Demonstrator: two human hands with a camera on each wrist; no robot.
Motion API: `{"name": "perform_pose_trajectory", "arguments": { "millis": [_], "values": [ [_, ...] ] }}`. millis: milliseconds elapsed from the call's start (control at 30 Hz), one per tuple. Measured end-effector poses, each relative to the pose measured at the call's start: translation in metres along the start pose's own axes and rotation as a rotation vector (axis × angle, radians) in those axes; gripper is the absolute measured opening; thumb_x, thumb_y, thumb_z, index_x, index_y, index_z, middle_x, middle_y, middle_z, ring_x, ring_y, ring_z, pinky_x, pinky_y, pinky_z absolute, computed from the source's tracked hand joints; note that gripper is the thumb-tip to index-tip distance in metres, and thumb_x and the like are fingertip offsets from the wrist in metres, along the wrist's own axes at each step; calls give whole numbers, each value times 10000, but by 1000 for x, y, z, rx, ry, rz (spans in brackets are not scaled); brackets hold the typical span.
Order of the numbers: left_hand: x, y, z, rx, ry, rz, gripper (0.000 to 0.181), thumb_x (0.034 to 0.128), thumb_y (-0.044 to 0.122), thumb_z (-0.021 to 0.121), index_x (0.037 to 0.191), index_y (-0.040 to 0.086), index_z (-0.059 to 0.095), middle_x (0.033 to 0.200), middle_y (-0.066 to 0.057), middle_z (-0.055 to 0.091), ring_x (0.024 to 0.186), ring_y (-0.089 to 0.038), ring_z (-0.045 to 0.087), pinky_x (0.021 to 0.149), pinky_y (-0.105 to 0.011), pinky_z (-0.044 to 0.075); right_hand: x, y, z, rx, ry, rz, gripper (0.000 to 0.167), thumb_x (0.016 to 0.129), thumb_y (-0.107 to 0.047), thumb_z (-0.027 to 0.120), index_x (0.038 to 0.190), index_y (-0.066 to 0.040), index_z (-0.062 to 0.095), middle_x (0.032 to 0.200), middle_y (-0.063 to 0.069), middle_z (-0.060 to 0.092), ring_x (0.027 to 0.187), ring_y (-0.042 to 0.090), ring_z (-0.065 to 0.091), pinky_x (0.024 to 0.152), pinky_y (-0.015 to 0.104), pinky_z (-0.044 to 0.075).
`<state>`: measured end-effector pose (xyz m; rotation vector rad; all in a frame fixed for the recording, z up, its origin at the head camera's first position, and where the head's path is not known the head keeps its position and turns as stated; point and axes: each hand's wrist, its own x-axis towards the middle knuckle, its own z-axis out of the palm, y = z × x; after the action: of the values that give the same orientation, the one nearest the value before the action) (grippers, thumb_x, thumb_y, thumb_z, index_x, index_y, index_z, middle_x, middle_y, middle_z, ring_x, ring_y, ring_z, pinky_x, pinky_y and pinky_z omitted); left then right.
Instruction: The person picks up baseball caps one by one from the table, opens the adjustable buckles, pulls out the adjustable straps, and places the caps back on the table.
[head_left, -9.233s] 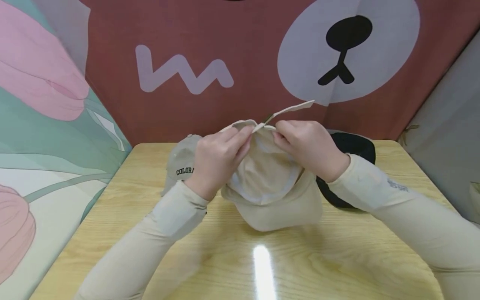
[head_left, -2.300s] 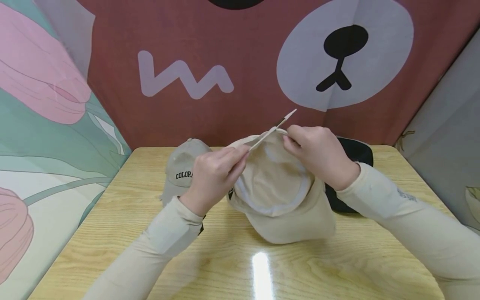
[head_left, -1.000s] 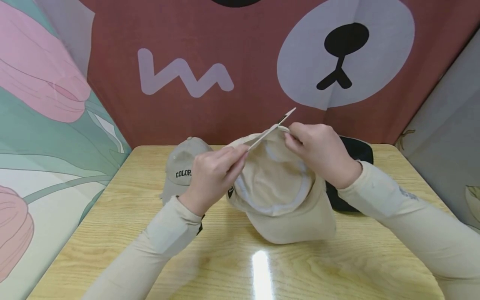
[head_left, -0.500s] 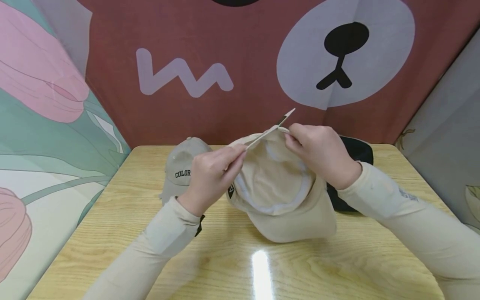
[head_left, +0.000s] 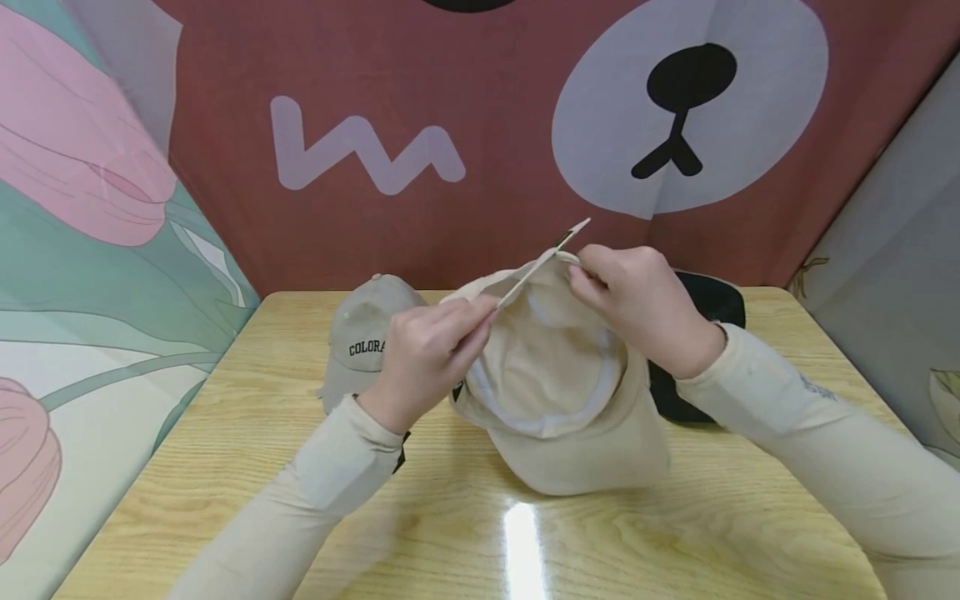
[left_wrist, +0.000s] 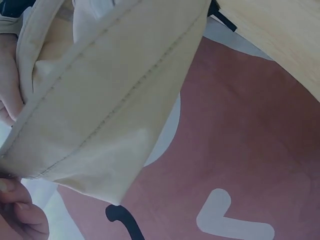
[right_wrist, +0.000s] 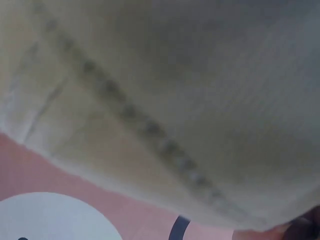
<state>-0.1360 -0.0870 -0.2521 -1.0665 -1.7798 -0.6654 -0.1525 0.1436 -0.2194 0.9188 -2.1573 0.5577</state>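
In the head view a cream baseball cap (head_left: 547,375) is held upside down above the table, its inside facing up and its brim towards me. My left hand (head_left: 423,350) pinches the thin strap (head_left: 531,275) at the cap's back edge. My right hand (head_left: 641,304) grips the edge further right. Between the hands the strap runs up to a small dark fastener (head_left: 564,240), and its pale tip sticks out beyond. The left wrist view has the stitched cap fabric (left_wrist: 110,95) close up, with left fingers (left_wrist: 25,212) at its corner. Blurred cap cloth (right_wrist: 200,110) fills most of the right wrist view.
A grey cap (head_left: 363,333) with dark lettering stands on the wooden table (head_left: 420,533), partly behind the left hand. Behind the right hand lies a black hat (head_left: 708,300). Printed fabric (head_left: 510,142) hangs along the table's back edge.
Since the oldest frame, my hands have moved apart, the left going lower, and less strap sticks out past the fastener. Over the last second the hands and cap have barely shifted.
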Motion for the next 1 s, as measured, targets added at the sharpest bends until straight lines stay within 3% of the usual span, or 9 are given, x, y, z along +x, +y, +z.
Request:
{"name": "perform_pose_trajectory", "arguments": {
  "millis": [300, 633, 867, 1000],
  "values": [
    [-1, -2, -1, -78, 8, -52, 97, 907, 14, 623, 896, -12, 716, 669, -33, 603, 506, -113, 455, 459, -253, 389, -3, 2, 1, -86, 30, -104, 347, 814, 126, 579, 636, -78, 363, 541, -3, 262, 479, 123, 232, 432, 267, 261],
    [-3, -2, 1, -26, 17, 2, 273, 1004, 143, 510, 907, 3, 723, 589, -11, 522, 444, -113, 405, 412, -268, 354, -1, 0, 0, -9, 1, -23, 389, 844, 107, 585, 608, -103, 356, 546, -37, 244, 474, 102, 234, 446, 258, 268],
    [-4, -3, 0, -66, 26, -19, 262, 997, 139, 537, 902, -20, 722, 669, -51, 620, 483, -119, 452, 440, -260, 387, -1, 0, -1, -79, 25, -75, 357, 810, 120, 578, 619, -100, 371, 530, -7, 269, 474, 128, 251, 439, 278, 276],
    [-5, -2, -1, -44, 30, -6, 304, 1013, 172, 506, 903, -7, 725, 678, -52, 635, 477, -119, 465, 435, -272, 398, -1, 0, -2, -37, 11, -28, 394, 835, 108, 589, 610, -116, 355, 545, -26, 255, 486, 119, 253, 457, 269, 277]
  ]
}}
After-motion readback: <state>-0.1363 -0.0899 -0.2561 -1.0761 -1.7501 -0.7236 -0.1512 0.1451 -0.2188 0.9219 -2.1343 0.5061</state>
